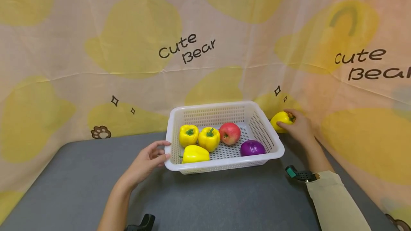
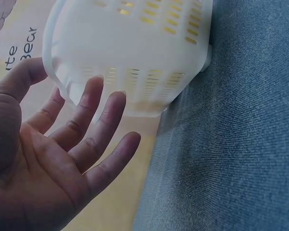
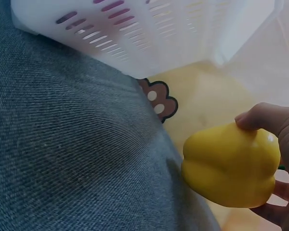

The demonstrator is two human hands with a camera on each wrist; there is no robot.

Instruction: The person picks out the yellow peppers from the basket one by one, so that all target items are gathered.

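Observation:
A white plastic basket holds several yellow bell peppers, a red apple and a purple onion. At its left end my left hand pinches the rim between thumb and index finger; the other fingers spread loosely beside the wall in the left wrist view. Beyond the basket's right end, my right hand grips another yellow bell pepper by its stem end. The right wrist view shows this pepper low by the table's back edge; whether it touches the table I cannot tell.
A grey cloth-covered table lies under the basket. Behind and to the right hangs a printed curtain with yellow patches and lettering, close to the basket's back and my right hand. A black wrist strap circles my right wrist.

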